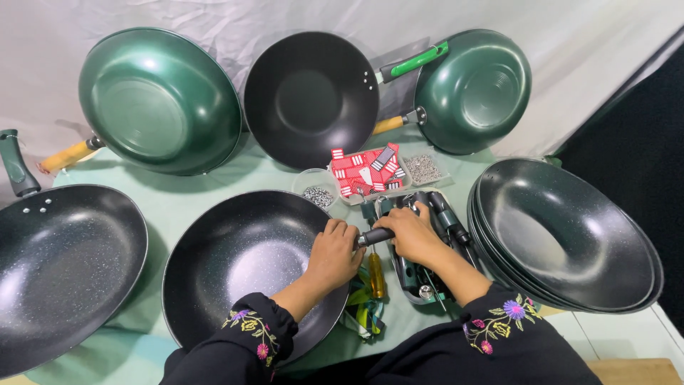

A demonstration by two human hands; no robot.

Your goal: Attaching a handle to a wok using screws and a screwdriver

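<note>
A black speckled wok pan (235, 264) lies in front of me on the pale green cloth. My left hand (333, 253) grips its right rim. My right hand (410, 232) is closed around a dark tool with a black grip (375, 236) that points at the pan's rim. Under my right hand sits a tray of dark green pan handles (445, 217). A yellow-handled screwdriver (375, 274) lies between my forearms.
A stack of black woks (570, 235) stands at the right, another black wok (57, 271) at the left. Three pans lean on the white backdrop: green (160, 100), black (310, 96), green (474, 89). Small trays hold red tags (367, 171) and screws (424, 169).
</note>
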